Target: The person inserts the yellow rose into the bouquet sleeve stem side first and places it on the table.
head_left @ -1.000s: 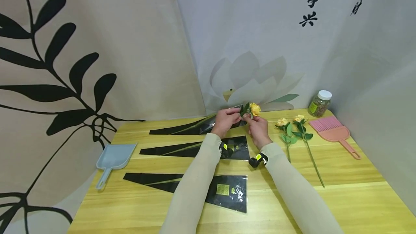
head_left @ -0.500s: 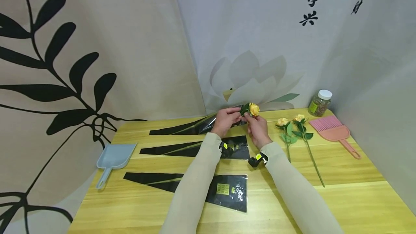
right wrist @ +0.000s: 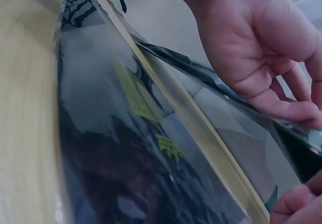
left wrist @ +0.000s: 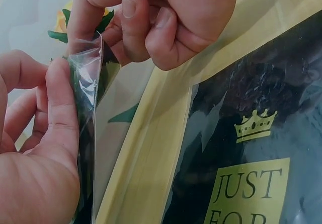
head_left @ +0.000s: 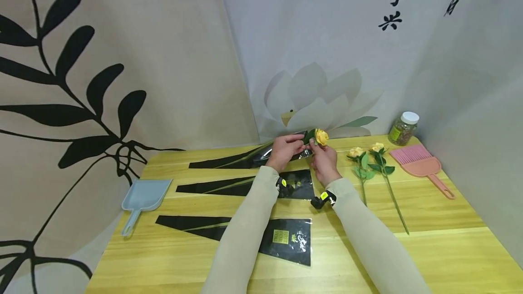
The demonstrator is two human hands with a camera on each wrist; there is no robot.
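At the back of the table, a yellow rose (head_left: 321, 137) lies with its stem end inside a black flower sleeve (head_left: 233, 161) with a clear front. Its bloom and some green leaves stick out at the mouth. My left hand (head_left: 283, 152) pinches the sleeve near its mouth; in the left wrist view, the left hand's thumb and fingers (left wrist: 60, 103) bear on the film. My right hand (head_left: 325, 163) has its fingers curled at the sleeve's mouth just under the bloom, pinching the film edge. The right fingertips are partly hidden behind the film in the left wrist view.
Two more flower sleeves, a middle one (head_left: 302, 184) and a front one (head_left: 286, 242), lie flat below the hands. To the right are two yellow roses (head_left: 356, 152) (head_left: 377, 147), a pink brush (head_left: 416, 160) and a lidded jar (head_left: 403, 129). A blue dustpan (head_left: 146, 195) lies left.
The leaves under the bloom look more gathered at the sleeve's mouth. My right fingertips have shifted slightly up toward the bloom; my left hand has stayed in place.
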